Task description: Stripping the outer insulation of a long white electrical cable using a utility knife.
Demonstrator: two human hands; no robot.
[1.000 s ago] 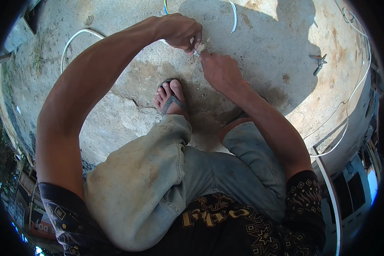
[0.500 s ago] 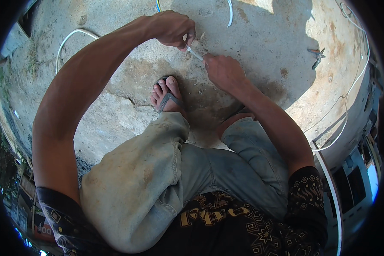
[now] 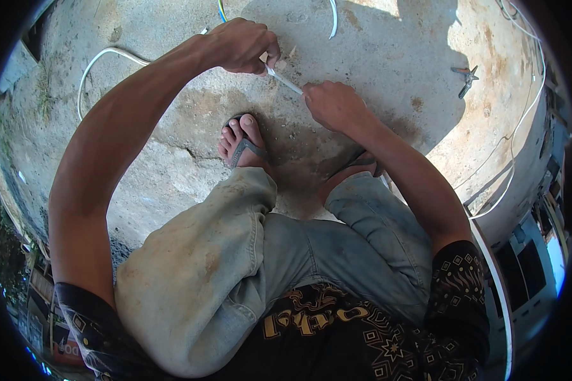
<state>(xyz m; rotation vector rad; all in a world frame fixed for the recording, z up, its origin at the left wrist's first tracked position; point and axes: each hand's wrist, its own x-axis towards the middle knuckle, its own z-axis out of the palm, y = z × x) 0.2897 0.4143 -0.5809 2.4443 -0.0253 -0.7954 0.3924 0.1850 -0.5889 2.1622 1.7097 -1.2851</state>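
Observation:
A short stretch of white cable runs taut between my two hands above the concrete ground. My left hand is closed in a pinch on its upper left end, where a whitish loose bit sticks up by the fingertips. My right hand is wrapped in a fist round the lower right part, and the cable inside that fist is hidden. Just beyond my left hand, blue and yellow wires come in from the far edge. Whether they join the held cable cannot be seen.
Pliers lie with their handles spread on the ground at the right. A white cable curves behind my left forearm, another piece lies at the far side, and a long one loops along the right. My sandalled foot is below the hands.
My left hand has drawn a little to the left, away from my right hand, so more of the white cable shows between them. The whole view has shifted slightly.

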